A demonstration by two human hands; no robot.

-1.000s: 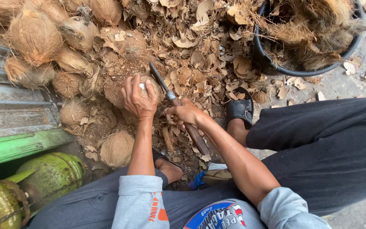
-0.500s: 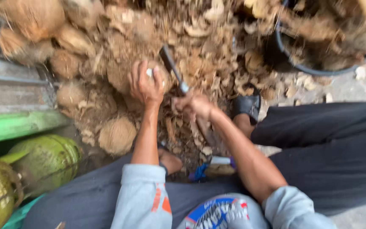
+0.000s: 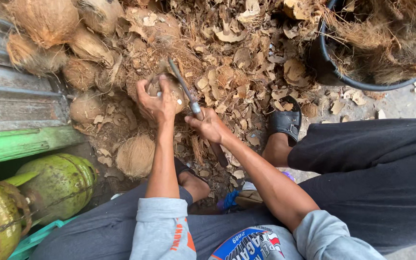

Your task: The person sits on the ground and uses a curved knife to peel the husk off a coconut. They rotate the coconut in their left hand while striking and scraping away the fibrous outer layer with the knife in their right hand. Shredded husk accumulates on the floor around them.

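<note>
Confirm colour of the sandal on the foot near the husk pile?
Black. The sandal shows best in the head view, just right of the right hand gripping the knife.

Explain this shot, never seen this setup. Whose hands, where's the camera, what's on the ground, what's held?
There is no machine here: a person works with two bare hands, and the one camera sits on their head, looking down past their grey sleeves and dark trousers.

The left hand grips a husked brown coconut, steadying it on the ground. The right hand holds a long knife by its dark handle, with the blade laid against the coconut.

Around them lie a pile of husked coconuts, a litter of dry husk chips, and one more coconut near the left knee. A black tub of husk fibre stands at upper right. Green unhusked coconuts sit at lower left. A black sandal shows on one foot.
</note>
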